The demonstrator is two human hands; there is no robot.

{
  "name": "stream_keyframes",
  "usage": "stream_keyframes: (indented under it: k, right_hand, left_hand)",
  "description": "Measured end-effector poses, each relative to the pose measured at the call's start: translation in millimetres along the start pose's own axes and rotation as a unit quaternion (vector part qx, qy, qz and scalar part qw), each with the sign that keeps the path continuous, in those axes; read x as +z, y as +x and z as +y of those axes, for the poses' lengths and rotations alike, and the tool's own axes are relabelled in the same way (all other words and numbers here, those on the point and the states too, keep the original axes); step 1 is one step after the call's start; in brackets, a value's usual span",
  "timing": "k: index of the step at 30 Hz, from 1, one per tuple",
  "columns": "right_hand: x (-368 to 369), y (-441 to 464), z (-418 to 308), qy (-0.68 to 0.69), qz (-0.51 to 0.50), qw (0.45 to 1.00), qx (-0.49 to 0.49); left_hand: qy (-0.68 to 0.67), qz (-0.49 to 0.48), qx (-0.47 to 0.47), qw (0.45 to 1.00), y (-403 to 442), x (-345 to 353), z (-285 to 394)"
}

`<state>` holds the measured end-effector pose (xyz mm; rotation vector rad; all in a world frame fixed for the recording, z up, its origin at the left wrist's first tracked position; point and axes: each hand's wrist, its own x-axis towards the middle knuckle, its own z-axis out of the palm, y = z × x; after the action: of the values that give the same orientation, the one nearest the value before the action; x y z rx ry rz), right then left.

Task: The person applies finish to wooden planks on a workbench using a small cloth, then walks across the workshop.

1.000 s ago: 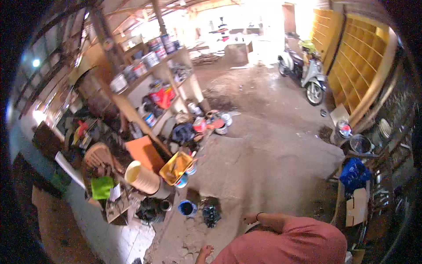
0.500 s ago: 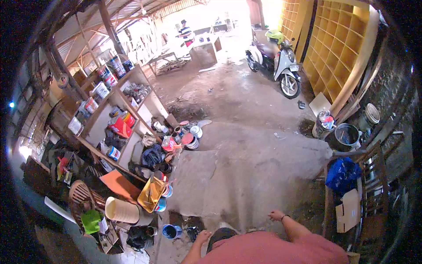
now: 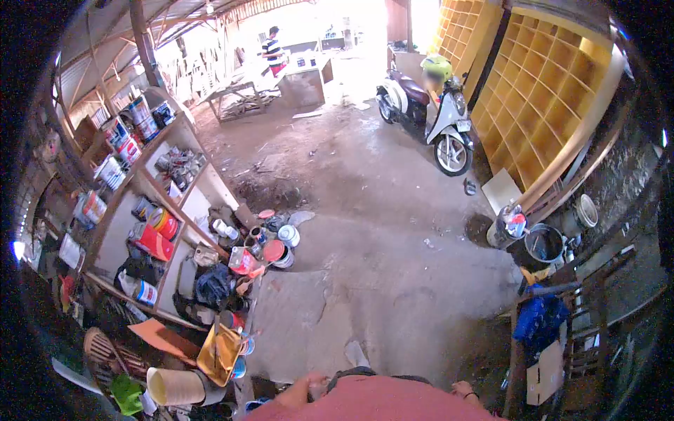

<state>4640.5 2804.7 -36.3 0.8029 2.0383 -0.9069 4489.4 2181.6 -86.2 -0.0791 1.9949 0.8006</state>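
Note:
My left hand hangs at the bottom centre, left of the dark shorts; it is blurred and its fingers do not show clearly. To the right of the shorts, my right hand hangs low with loosely bent fingers and nothing visible in it. A dark band circles the right wrist. One foot shows on the concrete floor between the hands. Neither hand touches any of the nearby objects.
A shelf with paint cans stands at left, near a yellow tray. At right are a scooter, yellow cubby shelving, a bucket and a blue bag. A person stands far back.
The view has shifted so that the shelf and the scooter sit further left. Both hands have swung, and my right hand is now lower in the frame. A foot has come into view.

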Motion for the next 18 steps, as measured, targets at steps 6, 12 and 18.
stream_keyframes:
  k: [6,12,18]
  right_hand:
    - [-17,-6,-153,0.144,0.095,0.985,0.005]
    - [-13,122,-173,0.116,0.088,0.986,-0.081]
    - [-83,140,-237,0.17,-0.031,0.983,0.056]
  left_hand:
    - [-0.02,0.112,0.099,0.989,106,-163,122]
    - [-0.082,0.097,0.095,0.987,106,-229,235]
    - [0.069,-0.034,0.078,0.994,198,-227,148]
